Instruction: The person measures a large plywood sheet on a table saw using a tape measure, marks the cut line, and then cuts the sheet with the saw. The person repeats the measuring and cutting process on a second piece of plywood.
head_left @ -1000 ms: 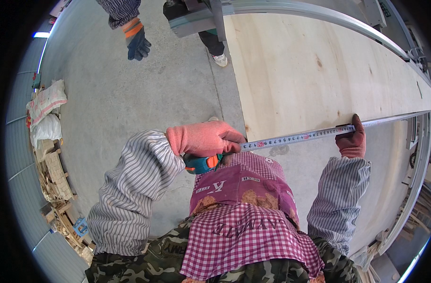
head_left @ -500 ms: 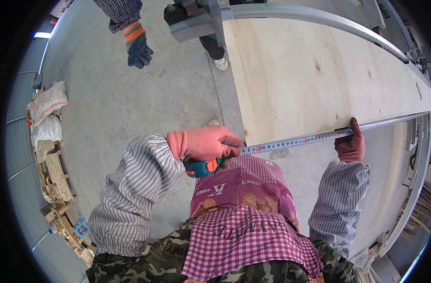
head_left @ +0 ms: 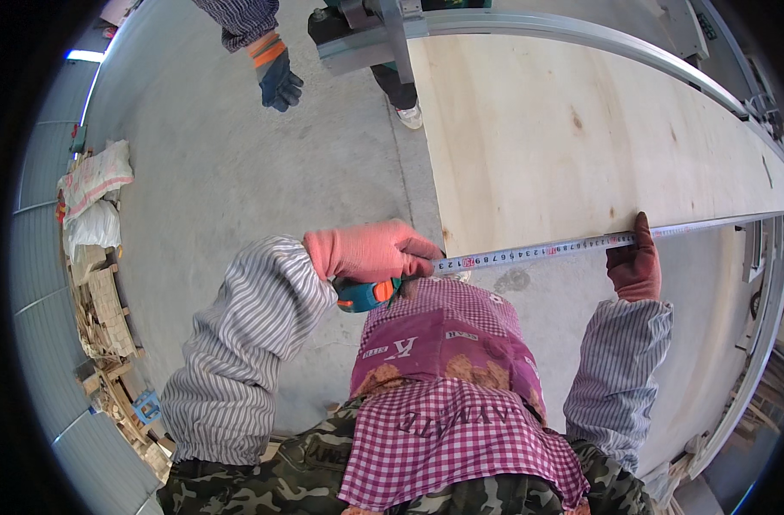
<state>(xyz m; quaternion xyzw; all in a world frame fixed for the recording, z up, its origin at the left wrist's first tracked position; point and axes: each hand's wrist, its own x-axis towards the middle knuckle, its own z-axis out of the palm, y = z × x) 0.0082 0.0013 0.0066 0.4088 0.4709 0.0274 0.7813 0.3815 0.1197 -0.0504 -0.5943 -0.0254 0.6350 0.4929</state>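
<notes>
A pale plywood board stretches away to the right, and the blade of a tape measure lies along its near edge. At the board's near left corner, my left hand, in a pink glove, is closed on the tape measure. Its teal and orange case shows under the palm. My right hand, in a pink glove with dark fingers, pinches the blade against the board's edge farther right, one finger reaching onto the top face. The blade's far end is too small to make out.
Metal rails frame the board. A co-worker's gloved hand hangs at the upper left; a shoe stands by the board's far left corner. Sacks and stacked wood line the left wall.
The view has shifted slightly, so the surroundings sit a little farther right. Both my hands keep their hold on the tape measure, and the case has tilted up slightly under my left hand.
</notes>
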